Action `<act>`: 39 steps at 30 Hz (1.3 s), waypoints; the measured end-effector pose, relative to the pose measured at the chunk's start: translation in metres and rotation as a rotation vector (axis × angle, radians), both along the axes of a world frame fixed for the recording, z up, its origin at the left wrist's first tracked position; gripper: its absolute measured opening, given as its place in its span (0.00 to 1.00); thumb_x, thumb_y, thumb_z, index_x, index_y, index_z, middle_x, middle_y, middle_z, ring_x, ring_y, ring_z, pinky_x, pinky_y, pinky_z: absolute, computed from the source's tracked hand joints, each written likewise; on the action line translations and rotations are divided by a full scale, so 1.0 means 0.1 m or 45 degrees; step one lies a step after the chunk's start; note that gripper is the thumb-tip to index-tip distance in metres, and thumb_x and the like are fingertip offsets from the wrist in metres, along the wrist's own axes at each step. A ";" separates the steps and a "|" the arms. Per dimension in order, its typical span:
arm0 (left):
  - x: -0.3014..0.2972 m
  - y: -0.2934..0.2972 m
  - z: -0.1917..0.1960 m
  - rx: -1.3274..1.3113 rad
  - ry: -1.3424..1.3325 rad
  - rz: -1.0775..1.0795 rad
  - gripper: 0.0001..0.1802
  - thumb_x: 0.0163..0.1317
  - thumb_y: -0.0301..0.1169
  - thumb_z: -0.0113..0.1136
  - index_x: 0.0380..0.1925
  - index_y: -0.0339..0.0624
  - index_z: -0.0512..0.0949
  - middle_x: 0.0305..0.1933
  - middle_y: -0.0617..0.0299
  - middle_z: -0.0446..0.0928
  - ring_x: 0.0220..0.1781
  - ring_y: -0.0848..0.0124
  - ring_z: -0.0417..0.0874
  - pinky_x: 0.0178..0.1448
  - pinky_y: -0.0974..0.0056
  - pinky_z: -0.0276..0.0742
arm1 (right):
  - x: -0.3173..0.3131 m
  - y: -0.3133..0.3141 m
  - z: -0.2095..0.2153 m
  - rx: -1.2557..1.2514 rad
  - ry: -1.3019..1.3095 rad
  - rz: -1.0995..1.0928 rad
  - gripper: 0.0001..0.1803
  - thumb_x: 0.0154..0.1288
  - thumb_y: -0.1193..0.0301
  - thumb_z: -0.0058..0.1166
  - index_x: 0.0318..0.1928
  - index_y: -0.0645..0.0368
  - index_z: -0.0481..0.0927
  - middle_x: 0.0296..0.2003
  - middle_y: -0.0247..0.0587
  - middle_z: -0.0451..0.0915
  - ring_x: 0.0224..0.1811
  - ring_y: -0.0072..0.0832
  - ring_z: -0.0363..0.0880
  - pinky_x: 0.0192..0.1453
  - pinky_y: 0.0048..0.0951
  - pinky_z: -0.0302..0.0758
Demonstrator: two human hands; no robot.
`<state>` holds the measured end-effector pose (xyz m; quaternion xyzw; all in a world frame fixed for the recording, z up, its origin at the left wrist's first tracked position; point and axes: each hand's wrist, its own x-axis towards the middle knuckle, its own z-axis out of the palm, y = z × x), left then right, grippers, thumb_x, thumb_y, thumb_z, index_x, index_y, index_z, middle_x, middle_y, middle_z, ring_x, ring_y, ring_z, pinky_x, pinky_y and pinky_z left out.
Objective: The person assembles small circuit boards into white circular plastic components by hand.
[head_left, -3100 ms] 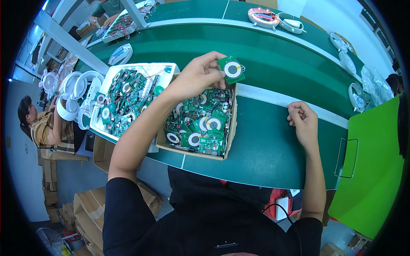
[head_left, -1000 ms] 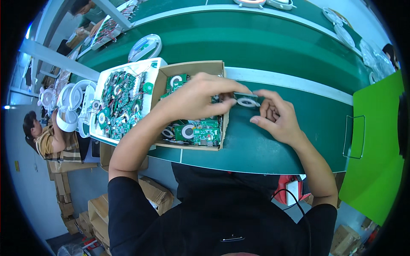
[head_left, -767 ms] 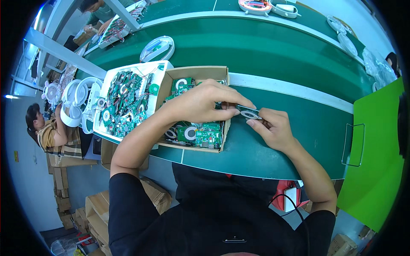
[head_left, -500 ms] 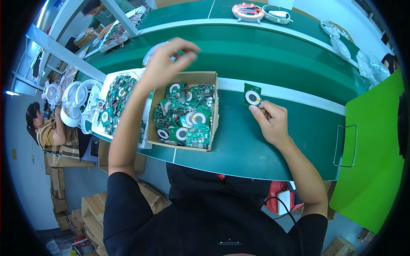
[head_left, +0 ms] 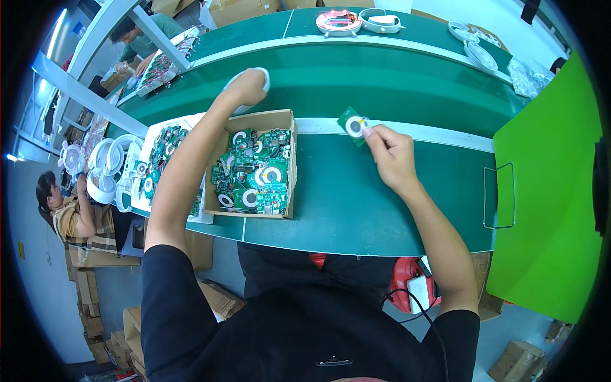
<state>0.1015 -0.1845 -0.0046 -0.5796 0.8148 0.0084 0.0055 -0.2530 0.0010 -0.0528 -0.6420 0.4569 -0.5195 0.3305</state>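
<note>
**Both hands out: L on white round part, R pinching green board**

L hand (head_left: 247,86) reaches fwd past the far-left corner of the cardboard box (head_left: 291,167), onto the green belt. It lies over a white round part (head_left: 262,79); only the part's edge shows beside the knuckles. Fingers curl down over it, but can't tell if they actually clamp it or just rest on top.

R hand (head_left: 389,156) sits right of the box, over the green surface (head_left: 356,204). Thumb + forefinger are closed on a small green circuit board w/ a white ring coil (head_left: 353,125), gripped at its right edge. Board is tilted, sits at the pale strip between belt and surface, well apart from the box.

Box is open-topped, packed w/ more green boards and white coils (head_left: 253,175), piled loosely at all angles. Just left of it, touching or nearly so: a white tray (head_left: 153,137) w/ the same sort of boards, partly hidden by the L forearm. Further left, white ring housings (head_left: 108,169) stacked at the surface edge.

Far side of belt: a pink-and-white round unit (head_left: 338,21) and a white ring (head_left: 380,22) next to it. Right: bright green panel (head_left: 547,210). Another person (head_left: 73,213) sits at lower left; a second one works at the top left.
</note>
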 end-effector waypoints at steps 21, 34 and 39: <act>-1.59 2.18 0.60 -0.180 0.745 -0.888 0.19 0.64 0.33 0.74 0.51 0.39 0.80 0.46 0.55 0.81 0.49 0.55 0.87 0.51 0.56 0.86 | -0.35 0.09 0.35 -0.143 -0.231 0.068 0.19 0.81 0.67 0.59 0.28 0.63 0.79 0.20 0.22 0.68 0.23 0.11 0.60 0.25 0.26 0.55; -0.88 1.57 0.47 0.634 1.235 -0.225 0.13 0.74 0.31 0.70 0.49 0.33 0.81 0.29 0.65 0.85 0.30 0.79 0.88 0.34 0.73 0.80 | 0.08 0.24 0.40 -0.447 0.565 0.374 0.04 0.64 0.74 0.69 0.39 0.58 0.88 0.36 0.38 0.85 0.46 0.41 0.80 0.50 0.40 0.76; -0.83 1.62 0.28 0.704 1.395 -0.165 0.15 0.72 0.28 0.71 0.51 0.32 0.79 0.31 0.61 0.86 0.32 0.79 0.88 0.35 0.73 0.81 | 0.33 0.33 0.29 -0.495 0.981 0.469 0.06 0.64 0.70 0.70 0.40 0.55 0.90 0.40 0.35 0.84 0.51 0.35 0.79 0.55 0.41 0.70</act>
